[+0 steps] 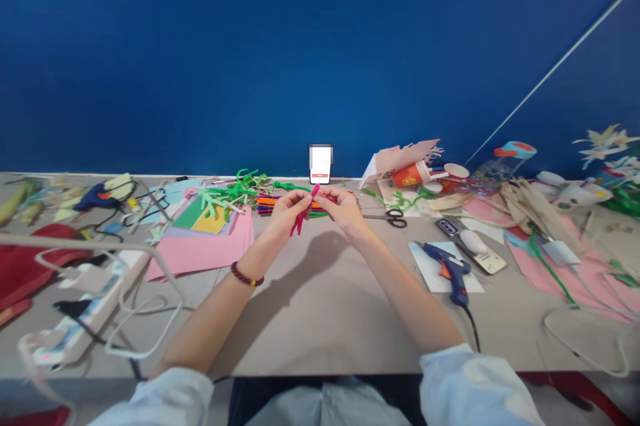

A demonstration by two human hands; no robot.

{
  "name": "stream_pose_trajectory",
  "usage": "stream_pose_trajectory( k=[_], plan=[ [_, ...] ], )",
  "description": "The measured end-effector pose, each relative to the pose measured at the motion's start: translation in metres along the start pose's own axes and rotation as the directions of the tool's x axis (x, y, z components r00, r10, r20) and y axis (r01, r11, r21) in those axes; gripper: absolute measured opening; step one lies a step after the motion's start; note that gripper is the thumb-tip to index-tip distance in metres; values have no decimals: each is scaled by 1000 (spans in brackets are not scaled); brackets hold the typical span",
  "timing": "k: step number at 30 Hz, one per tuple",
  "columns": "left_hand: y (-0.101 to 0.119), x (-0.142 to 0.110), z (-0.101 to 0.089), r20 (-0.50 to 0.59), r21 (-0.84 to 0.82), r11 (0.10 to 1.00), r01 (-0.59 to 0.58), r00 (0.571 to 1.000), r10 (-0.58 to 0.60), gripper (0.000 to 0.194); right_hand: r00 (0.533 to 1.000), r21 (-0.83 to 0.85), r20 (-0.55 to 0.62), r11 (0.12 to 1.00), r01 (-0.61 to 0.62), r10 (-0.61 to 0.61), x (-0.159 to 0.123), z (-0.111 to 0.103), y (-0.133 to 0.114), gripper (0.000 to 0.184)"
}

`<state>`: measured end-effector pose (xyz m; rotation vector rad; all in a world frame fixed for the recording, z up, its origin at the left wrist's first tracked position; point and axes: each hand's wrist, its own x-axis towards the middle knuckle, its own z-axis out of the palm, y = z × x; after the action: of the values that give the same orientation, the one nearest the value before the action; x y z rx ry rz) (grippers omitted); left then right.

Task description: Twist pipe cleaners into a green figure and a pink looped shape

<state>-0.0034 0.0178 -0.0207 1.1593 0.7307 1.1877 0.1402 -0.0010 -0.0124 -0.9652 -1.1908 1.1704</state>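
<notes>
Both hands meet in front of me, raised over the table. My left hand (291, 207) pinches a dark pink pipe cleaner (299, 223), whose bent ends hang below the fingers. My right hand (341, 207) has its fingertips closed on the same piece near its bright pink upper loop (315, 191). The fingers hide part of it. Just behind the hands lies a bundle of coloured pipe cleaners (265, 203), in orange, purple, green and other colours. A phone (320, 165) with a lit white screen stands upright against the blue wall.
Scissors (395, 218) lie right of my hands. A blue glue gun (453, 269) rests on white paper, beside a phone (473, 246). Pink sheets (200, 256) and green pipe-cleaner pieces (243, 187) lie left. A power strip (95, 313) with looping cables occupies the left front.
</notes>
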Motion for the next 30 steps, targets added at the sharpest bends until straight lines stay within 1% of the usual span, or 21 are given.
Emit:
stream_pose_trajectory(
  k=[3,6,7,9,11,13,15,18,21,23,25,26,28,29,30],
  plan=[
    [0,-1,2,3,-9,1000,-8,1000,8,28,1000,-12,8,1000,1,-1,0,0,0,27],
    [2,-2,4,22,-38,999,5,1000,-4,28,999,-14,41,1000,12,-11,0,-1,-2,26],
    [3,-2,4,28,-52,998,18,999,-17,28,998,-13,56,1000,16,-16,0,-2,-3,26],
    [5,-3,3,53,-78,993,84,995,-80,30,996,-12,93,1000,19,-17,-1,-4,-5,25],
    [9,-3,0,103,-85,980,181,980,-172,32,989,-22,149,1000,13,-10,-2,-5,-8,26],
    [12,-3,-5,173,-68,965,254,955,-239,32,977,-29,213,999,14,-7,-3,-7,-9,28],
    [14,-3,-8,240,-60,954,294,932,-272,31,961,-19,277,1000,10,-4,-3,-9,-9,31],
    [15,-4,-9,325,-99,930,355,895,-307,30,936,34,353,999,-26,13,-4,-10,-8,33],
    [14,-6,-6,362,-139,906,400,872,-330,29,919,93,394,994,-62,20,-6,-11,-9,33],
    [14,-7,-1,334,-148,904,401,881,-336,30,920,104,391,991,-86,38,-6,-12,-10,35],
    [14,-9,4,252,-123,931,343,918,-305,32,934,95,353,990,-101,61,-5,-12,-11,38],
    [14,-10,6,194,-85,956,280,946,-260,32,943,90,325,991,-102,67,-4,-12,-12,40],
    [16,-12,11,67,61,994,92,993,-96,32,961,83,268,993,-88,63,-2,-13,-11,40],
    [17,-13,12,15,169,985,-19,1000,16,32,967,79,247,994,-79,57,-2,-12,-10,39],
    [18,-15,13,-18,291,948,-127,990,138,31,972,76,230,995,-70,51,-1,-12,-9,38]
  ],
)
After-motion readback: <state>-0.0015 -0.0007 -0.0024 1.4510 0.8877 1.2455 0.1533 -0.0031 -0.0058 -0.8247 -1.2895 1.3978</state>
